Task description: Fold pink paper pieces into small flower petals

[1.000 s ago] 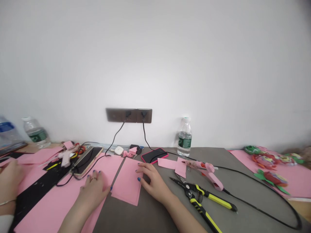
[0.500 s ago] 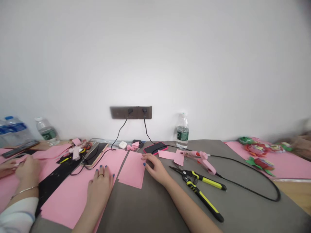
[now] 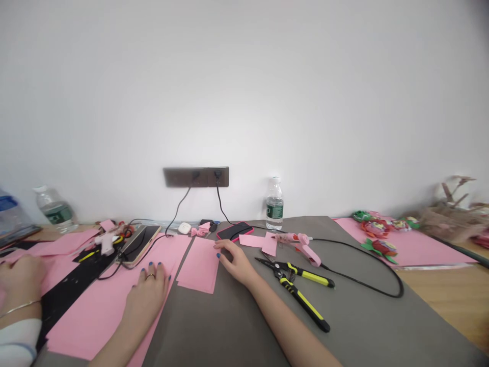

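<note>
My left hand lies flat on a large stack of pink paper, its fingers stretched forward and holding nothing. A smaller pile of pink sheets rests to the right of that stack on the grey surface. At its right edge is my right hand, palm down, with thumb and fingers apart. Its fingertips touch or hover at the sheets' edge; I cannot tell which. Just beyond this hand is a phone in a red-pink case. Two small pink paper pieces lie to its right.
Pliers with yellow-black handles and a corded pink glue gun lie at right. A water bottle stands by the wall. Paper flowers rest far right. Another phone lies left, near a co-worker's hand.
The view has turned a little to the right, so everything sits further left in the picture. Both my hands keep about the same places on the paper.
</note>
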`<state>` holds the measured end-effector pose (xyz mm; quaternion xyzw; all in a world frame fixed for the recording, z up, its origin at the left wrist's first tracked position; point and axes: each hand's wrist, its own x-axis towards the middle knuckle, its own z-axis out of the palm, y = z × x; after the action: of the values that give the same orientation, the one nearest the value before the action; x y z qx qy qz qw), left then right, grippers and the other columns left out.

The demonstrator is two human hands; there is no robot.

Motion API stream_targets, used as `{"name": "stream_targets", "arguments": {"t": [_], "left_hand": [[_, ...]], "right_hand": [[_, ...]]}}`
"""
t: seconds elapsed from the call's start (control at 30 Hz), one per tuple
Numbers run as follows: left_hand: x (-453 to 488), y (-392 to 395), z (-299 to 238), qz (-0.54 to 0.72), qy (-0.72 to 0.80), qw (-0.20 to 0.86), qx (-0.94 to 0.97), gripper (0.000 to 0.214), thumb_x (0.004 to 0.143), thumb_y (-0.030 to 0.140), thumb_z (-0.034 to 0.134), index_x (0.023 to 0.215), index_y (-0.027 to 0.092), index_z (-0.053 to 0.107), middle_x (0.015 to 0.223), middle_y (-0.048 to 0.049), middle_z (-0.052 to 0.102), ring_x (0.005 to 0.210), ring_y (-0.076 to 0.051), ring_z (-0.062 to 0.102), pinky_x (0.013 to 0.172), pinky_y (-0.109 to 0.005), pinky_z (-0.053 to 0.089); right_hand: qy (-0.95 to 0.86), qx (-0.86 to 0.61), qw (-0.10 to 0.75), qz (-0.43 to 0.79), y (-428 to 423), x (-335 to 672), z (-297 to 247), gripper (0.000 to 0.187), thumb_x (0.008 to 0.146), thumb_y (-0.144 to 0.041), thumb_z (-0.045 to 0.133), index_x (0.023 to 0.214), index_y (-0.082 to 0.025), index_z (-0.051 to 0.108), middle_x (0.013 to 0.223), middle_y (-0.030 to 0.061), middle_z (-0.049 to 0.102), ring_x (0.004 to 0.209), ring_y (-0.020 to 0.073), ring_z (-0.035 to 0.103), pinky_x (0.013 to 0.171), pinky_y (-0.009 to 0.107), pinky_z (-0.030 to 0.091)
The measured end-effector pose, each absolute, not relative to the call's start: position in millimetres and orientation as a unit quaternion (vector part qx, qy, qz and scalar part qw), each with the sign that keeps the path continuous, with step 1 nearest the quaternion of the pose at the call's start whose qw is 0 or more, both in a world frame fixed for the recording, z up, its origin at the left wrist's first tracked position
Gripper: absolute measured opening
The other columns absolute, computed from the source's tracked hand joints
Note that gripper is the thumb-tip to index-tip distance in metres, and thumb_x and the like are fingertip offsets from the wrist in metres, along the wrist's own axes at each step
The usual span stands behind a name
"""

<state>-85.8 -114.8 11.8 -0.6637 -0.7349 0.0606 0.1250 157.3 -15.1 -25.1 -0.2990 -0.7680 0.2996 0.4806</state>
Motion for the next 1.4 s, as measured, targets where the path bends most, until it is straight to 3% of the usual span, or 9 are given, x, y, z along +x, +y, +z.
{"name": "stream_targets", "arguments": {"t": [0.13,0.43,0.67,0.9,1.17,1.3,1.4], "left_hand": [[-94,-108,21,0.045,-0.745,0.067,-0.662,0.042,0.082,-0.008,0.034,0.096,0.009,0.069,0.083,-0.0173,0.074,0.079,-0.028,0.072,0.066,-0.033,0.051],[-119,-83,43,-0.059,-0.744,-0.02,-0.666,0.025,0.074,0.008,0.045,0.054,0.019,0.053,0.059,-0.0055,0.064,0.062,-0.021,0.061,0.056,-0.027,0.029],[-133,-81,50,-0.199,-0.732,-0.107,-0.642,0.021,0.068,0.036,0.047,0.055,0.021,0.053,0.055,-0.0005,0.061,0.062,-0.022,0.061,0.058,-0.025,0.037],[-139,-83,37,-0.328,-0.699,-0.18,-0.609,0.037,0.067,0.053,0.051,0.063,0.019,0.064,0.07,-0.007,0.074,0.077,-0.028,0.069,0.065,-0.029,0.051],[-131,-93,24,-0.367,-0.671,-0.183,-0.618,0.025,0.072,0.041,0.05,0.06,0.021,0.058,0.068,-0.0043,0.072,0.082,-0.027,0.071,0.075,-0.032,0.055],[-124,-97,15,-0.37,-0.677,-0.149,-0.618,0.021,0.077,0.036,0.049,0.062,0.022,0.056,0.079,-0.0069,0.075,0.09,-0.027,0.072,0.075,-0.031,0.055],[-106,-101,4,-0.287,-0.693,-0.063,-0.658,0.021,0.084,0.03,0.045,0.082,0.021,0.064,0.085,-0.0082,0.076,0.077,-0.024,0.072,0.07,-0.03,0.054]], "right_hand": [[-0.763,-0.295,0.489,0.303,-13,158,-26,0.023,0.085,-0.013,0.053,0.105,-0.019,0.063,0.11,0.0101,0.066,0.108,0.0213,0.061,0.095,0.036,0.047],[-0.749,-0.294,0.504,0.315,-10,158,-29,0.02,0.086,-0.016,0.053,0.103,-0.02,0.062,0.108,0.0091,0.067,0.104,0.0213,0.062,0.094,0.037,0.048],[-0.743,-0.299,0.506,0.319,-8,158,-32,0.02,0.086,-0.017,0.053,0.103,-0.02,0.062,0.106,0.0089,0.067,0.102,0.0212,0.062,0.091,0.036,0.048],[-0.748,-0.309,0.503,0.303,-9,158,-29,0.021,0.084,-0.016,0.051,0.102,-0.02,0.062,0.104,0.0081,0.068,0.099,0.0205,0.064,0.088,0.034,0.05],[-0.771,-0.336,0.472,0.263,-31,142,-3,0.023,0.087,-0.01,0.045,0.092,-0.019,0.066,0.09,0.0064,0.071,0.085,0.0194,0.066,0.079,0.031,0.05],[-0.802,-0.354,0.408,0.255,-32,95,15,0.029,0.087,-0.006,0.048,0.104,-0.019,0.067,0.104,0.0065,0.07,0.1,0.0181,0.064,0.091,0.03,0.049],[-0.802,-0.423,0.348,0.239,-13,57,23,0.028,0.09,-0.009,0.051,0.116,-0.01,0.062,0.113,0.0151,0.067,0.108,0.0231,0.062,0.095,0.037,0.049]]}}
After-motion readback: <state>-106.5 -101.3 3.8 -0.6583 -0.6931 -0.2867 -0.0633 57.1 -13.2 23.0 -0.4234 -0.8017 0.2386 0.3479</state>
